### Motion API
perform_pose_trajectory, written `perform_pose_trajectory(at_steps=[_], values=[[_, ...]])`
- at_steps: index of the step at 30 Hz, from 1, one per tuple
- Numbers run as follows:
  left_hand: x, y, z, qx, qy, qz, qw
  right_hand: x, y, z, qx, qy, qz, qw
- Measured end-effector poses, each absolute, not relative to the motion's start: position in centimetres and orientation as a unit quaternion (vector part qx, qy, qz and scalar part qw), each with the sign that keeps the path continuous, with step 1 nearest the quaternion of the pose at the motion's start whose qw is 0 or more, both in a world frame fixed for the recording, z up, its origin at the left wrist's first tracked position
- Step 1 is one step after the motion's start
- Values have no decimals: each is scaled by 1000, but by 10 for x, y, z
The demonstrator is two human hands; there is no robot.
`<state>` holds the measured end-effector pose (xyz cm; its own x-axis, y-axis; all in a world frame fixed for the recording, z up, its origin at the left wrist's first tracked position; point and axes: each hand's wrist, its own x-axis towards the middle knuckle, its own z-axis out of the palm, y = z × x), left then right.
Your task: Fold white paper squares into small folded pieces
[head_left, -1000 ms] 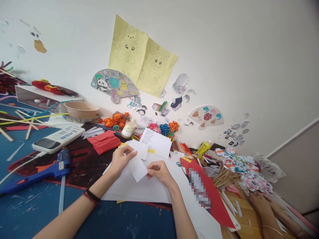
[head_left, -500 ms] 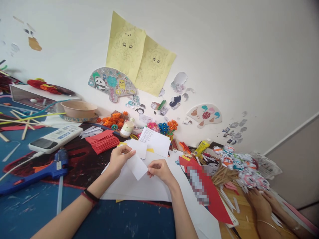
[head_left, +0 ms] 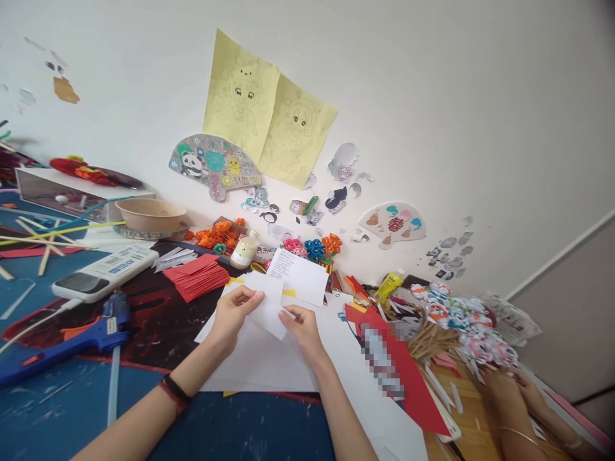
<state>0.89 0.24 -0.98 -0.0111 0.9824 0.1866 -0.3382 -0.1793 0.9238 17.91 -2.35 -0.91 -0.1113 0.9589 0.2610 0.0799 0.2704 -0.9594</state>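
While my left hand (head_left: 234,317) pinches a white slip (head_left: 270,322) closed between thumb and finger, my right hand (head_left: 306,330), loosely curled, meets its right edge; I cannot tell whether it grips. What shows of the slip is blank and flat, so work on it seems barely begun. Beyond both hands lies a written card (head_left: 302,278); leftward, red papers (head_left: 196,276) are already stacked.

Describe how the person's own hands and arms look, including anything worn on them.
The left hand and right hand are ungloved, with no rings visible. Both forearms show no sleeves. On the left wrist sit a black band and, beside it, a dark reddish band; the right wrist shows nothing worn.
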Motion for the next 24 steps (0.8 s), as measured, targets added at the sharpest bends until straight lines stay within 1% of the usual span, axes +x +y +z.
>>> perform_pose_trajectory(at_steps=[2, 6, 9, 13, 24], values=[[5, 2, -6, 545, 377, 577, 477, 182, -20, -13, -458, -607, 377, 528], [0, 2, 1, 706, 416, 499, 283, 192, -16, -17, -494, -649, 291, 501], [4, -1, 0, 759, 418, 451, 215, 191, -19, -17, -493, -680, 263, 475], [10, -4, -4, 783, 414, 421, 194, 184, -24, -13, -472, -705, 243, 471], [11, -4, -8, 792, 404, 408, 208, 188, -26, -6, -460, -722, 222, 467]])
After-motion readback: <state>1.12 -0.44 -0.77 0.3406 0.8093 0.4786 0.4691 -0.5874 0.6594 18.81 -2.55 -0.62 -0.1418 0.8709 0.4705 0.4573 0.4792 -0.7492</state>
